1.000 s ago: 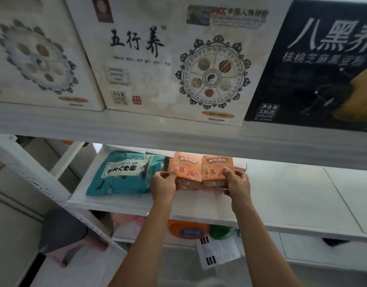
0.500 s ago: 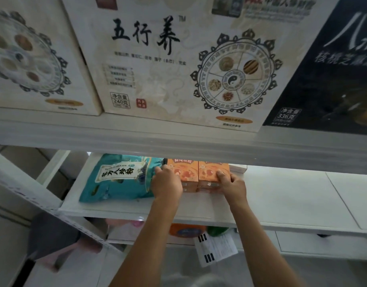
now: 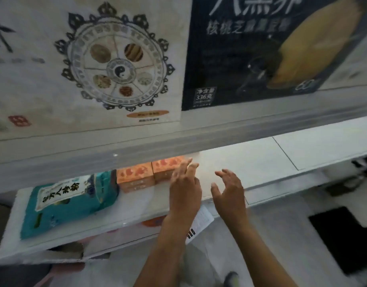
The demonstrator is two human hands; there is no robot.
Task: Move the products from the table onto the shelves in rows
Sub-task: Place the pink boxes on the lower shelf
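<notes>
While both orange boxes point(image 3: 151, 174) are sitting side by side on the shelf point(image 3: 251, 160), touching, right of the teal bag point(image 3: 68, 204), I am holding my left hand point(image 3: 185, 186) and right hand point(image 3: 230, 187) spread, gripping nothing; this placement is forming a row.

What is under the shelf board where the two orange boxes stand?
Under the shelf board an orange rounded thing, a white printed sheet with barcodes and something pink show. The board and the left hand cover most of each.
</notes>
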